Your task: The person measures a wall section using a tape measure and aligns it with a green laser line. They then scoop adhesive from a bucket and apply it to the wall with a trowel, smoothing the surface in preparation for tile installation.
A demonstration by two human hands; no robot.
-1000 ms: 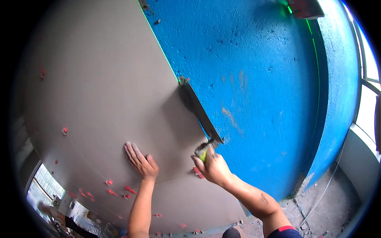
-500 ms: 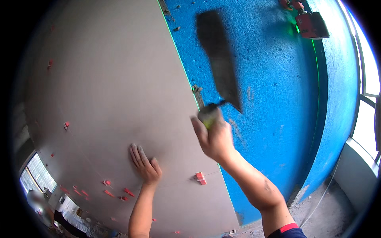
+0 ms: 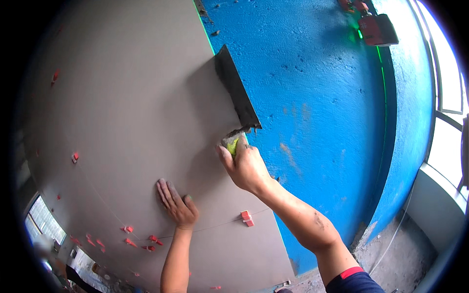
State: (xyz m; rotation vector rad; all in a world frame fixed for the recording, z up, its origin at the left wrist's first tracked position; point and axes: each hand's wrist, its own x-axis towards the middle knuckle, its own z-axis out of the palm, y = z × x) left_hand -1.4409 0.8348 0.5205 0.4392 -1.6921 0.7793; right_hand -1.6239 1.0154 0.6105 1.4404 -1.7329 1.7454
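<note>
In the head view, the right hand (image 3: 248, 168) is grasping a trowel (image 3: 239, 97) by its yellow-and-grey handle (image 3: 232, 145), fingers wrapped around it. The long dark blade (image 3: 227, 73) is slanting up and leftward beyond the hand, lying along the edge where a grey slab (image 3: 132, 97) is meeting a blue wall (image 3: 317, 107); whether it is touching the slab, I cannot tell. The left hand (image 3: 180, 210) is resting flat on the slab, its grip released and fingers extended. 1 red clip (image 3: 247, 218) is sitting across a thin seam (image 3: 262, 211) below the right hand. At the upper right, a red boxy device (image 3: 378, 30) is casting a green line (image 3: 383, 83) downward.
</note>
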